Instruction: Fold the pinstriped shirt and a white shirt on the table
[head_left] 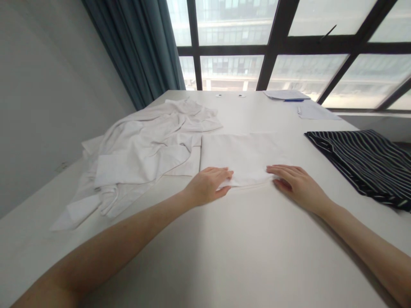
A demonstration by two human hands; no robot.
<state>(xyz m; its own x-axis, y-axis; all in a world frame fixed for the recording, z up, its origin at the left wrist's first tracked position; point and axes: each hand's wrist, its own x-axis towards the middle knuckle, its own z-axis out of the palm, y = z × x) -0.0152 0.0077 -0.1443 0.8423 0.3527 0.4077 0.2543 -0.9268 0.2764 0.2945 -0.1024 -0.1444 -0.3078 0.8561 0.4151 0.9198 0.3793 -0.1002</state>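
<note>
A folded white cloth [244, 154] lies flat on the white table [244, 244] in front of me. At its near left corner my left hand [210, 184] is closed on the edge, fingers on top and thumb at the near side. My right hand [293, 184] holds the near right corner in much the same way, with its thumb tucked below the fingers. The cloth's near edge runs between my two hands, and thin layers show along it. Where exactly the thumbs meet the fabric is partly hidden.
Left of the folded cloth spreads a crumpled heap of white fabric [144, 145]. A black-and-white striped cloth [362, 158] lies at the right. Papers [285, 94] and a blue pen [293, 100] rest at the far right, near the window. A blue curtain [144, 47] hangs behind the table.
</note>
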